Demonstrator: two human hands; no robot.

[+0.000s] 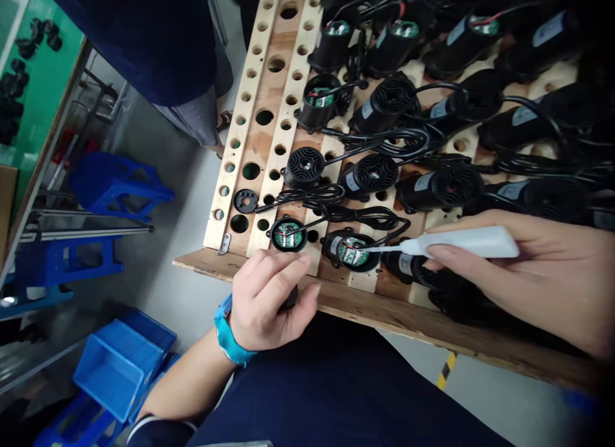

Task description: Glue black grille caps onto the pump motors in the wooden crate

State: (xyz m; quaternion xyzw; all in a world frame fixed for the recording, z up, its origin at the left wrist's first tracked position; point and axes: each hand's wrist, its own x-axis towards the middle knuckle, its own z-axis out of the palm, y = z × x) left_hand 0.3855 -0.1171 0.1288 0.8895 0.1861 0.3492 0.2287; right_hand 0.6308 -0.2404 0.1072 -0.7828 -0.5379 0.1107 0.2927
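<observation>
My right hand [542,268] is closed around a white squeeze bottle [473,242] with a long thin nozzle. The nozzle points left, its tip over the green circuit board [354,251] inside an open black cylindrical housing [332,242]. At the wooden rack's front edge, my left hand [271,300] has its fingers curled; a dark bit shows under them, too hidden to name. Just beyond it stands another open housing [271,235] with a board and red wire inside. A loose black round cap [245,202] lies on the rack to the left.
Rows of black housings with slotted tops [305,165] and coiled black cables [384,214] fill the holed wooden rack [259,82]. A person [144,43] stands beyond its left side. Blue stools [120,184], a blue bin [115,364] and a green-topped table [43,82] are left.
</observation>
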